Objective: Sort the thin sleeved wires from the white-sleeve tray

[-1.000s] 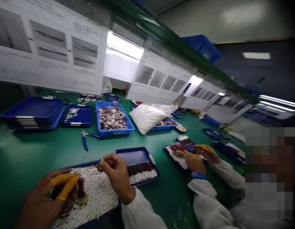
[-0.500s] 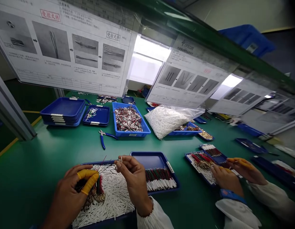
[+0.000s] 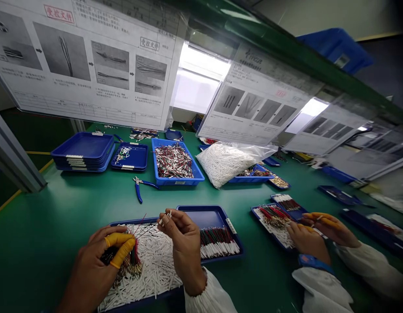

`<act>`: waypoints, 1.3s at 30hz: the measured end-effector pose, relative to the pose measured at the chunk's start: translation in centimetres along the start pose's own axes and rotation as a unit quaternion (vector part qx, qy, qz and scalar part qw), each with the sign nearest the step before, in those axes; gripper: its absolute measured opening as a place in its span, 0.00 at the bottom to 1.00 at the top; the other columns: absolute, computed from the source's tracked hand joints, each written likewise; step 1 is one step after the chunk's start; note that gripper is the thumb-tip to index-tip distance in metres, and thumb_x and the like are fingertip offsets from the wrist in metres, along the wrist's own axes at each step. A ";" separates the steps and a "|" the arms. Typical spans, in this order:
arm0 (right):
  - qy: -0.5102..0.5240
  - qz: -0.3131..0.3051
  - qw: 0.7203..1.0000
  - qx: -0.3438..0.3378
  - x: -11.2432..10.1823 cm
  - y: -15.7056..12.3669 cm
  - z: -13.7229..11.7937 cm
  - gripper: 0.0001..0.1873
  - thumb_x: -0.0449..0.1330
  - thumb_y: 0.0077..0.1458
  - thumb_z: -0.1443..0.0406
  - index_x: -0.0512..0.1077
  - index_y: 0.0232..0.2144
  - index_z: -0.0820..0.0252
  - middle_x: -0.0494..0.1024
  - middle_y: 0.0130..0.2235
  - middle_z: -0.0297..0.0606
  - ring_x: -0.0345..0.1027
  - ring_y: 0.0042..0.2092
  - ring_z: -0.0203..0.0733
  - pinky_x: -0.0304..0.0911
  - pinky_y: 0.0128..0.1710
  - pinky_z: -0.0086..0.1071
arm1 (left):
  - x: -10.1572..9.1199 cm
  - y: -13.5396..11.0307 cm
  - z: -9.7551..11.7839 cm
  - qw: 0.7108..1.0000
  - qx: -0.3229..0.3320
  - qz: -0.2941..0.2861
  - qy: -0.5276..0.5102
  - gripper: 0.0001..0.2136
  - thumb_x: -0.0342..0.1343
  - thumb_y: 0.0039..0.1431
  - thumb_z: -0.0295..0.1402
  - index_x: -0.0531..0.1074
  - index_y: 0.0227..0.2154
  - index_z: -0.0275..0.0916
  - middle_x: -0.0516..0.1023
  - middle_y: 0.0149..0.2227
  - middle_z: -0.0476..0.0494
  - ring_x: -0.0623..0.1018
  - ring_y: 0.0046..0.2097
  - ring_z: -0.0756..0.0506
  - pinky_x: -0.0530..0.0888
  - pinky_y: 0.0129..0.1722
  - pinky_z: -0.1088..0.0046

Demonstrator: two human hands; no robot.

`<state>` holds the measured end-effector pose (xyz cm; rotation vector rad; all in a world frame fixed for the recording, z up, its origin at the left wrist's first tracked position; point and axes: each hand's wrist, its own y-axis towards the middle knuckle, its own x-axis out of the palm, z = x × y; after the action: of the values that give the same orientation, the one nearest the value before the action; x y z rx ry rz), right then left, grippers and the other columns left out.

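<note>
My left hand (image 3: 92,261), with yellow finger cots on thumb and forefinger, is closed on a bundle of thin wires (image 3: 135,257) with red, green and dark insulation and brassy ends. Thin strands stick out from its fingertips toward my right hand (image 3: 186,243). That hand pinches a few short white sleeves (image 3: 169,214) between thumb and fingers. Whether a wire enters a sleeve is too small to tell. Both hands are over a blue tray (image 3: 156,299) heaped with loose white sleeves (image 3: 157,261). Beside it, a second tray (image 3: 204,214) holds a row of white-tipped wires (image 3: 219,243).
Blue-handled cutters (image 3: 139,191) lie behind the trays. Further back are stacked blue trays (image 3: 82,145), a bin (image 3: 178,181) of wire pieces and a bag of white sleeves (image 3: 223,163). A co-worker's hands (image 3: 310,243) work at right. Instruction sheets (image 3: 90,74) hang above.
My right hand has tilted slightly, and the white sleeves in its pinch now lean rather than stand upright. My left hand keeps its grip. The view has shifted a little.
</note>
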<state>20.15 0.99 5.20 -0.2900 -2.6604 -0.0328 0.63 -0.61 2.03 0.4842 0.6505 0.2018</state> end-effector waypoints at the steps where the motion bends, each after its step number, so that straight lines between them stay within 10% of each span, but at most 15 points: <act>1: 0.005 0.005 1.000 0.001 0.0 0.0 0.0 0.14 0.75 0.46 0.60 0.79 0.34 0.60 0.82 0.32 0.36 0.76 0.35 0.39 0.74 0.37 0.33 | 0.0 0.0 0.1 1.000 0.002 0.000 -0.001 0.06 0.63 0.52 0.42 0.82 0.32 0.52 0.85 0.39 0.51 0.83 0.43 0.43 0.81 0.41 0.73; 39: 0.089 0.019 0.994 0.054 0.6 -0.9 1.0 0.15 0.76 0.45 0.61 0.76 0.33 0.58 0.83 0.35 0.37 0.75 0.35 0.39 0.72 0.39 0.33 | 0.2 -0.6 -0.7 0.998 -0.044 -0.016 0.045 0.09 0.61 0.53 0.44 0.82 0.34 0.50 0.84 0.43 0.48 0.82 0.47 0.38 0.81 0.46 0.65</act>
<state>19.00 0.27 4.59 -0.2884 -2.4698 0.0943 0.35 -0.80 1.12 0.3820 0.7345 0.2216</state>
